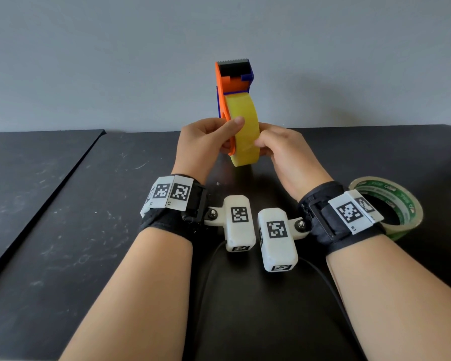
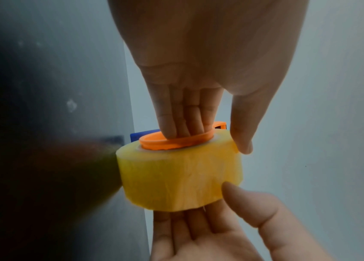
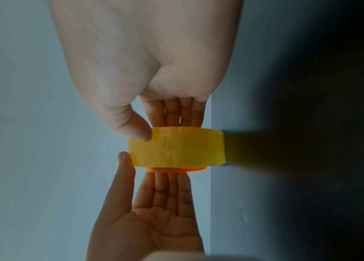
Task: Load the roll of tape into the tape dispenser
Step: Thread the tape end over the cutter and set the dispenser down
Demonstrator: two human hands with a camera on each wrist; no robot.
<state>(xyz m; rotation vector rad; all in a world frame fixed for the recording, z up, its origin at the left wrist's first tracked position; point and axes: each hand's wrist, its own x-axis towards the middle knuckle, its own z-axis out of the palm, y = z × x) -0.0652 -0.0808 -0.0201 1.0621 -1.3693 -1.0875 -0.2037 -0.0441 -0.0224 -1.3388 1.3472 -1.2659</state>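
Both hands, left hand (image 1: 202, 142) and right hand (image 1: 284, 152), pinch the yellow tape roll (image 1: 242, 126) seated on the orange plastic dispenser (image 1: 228, 82), raised above the black table (image 1: 89, 230); the green-printed roll's (image 1: 391, 207) lettering is unreadable.

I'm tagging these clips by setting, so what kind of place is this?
Probably a plain desk or workbench set against a wall: a dark scuffed tabletop, a bare grey wall behind it, and a spare roll of tape lying on the table.
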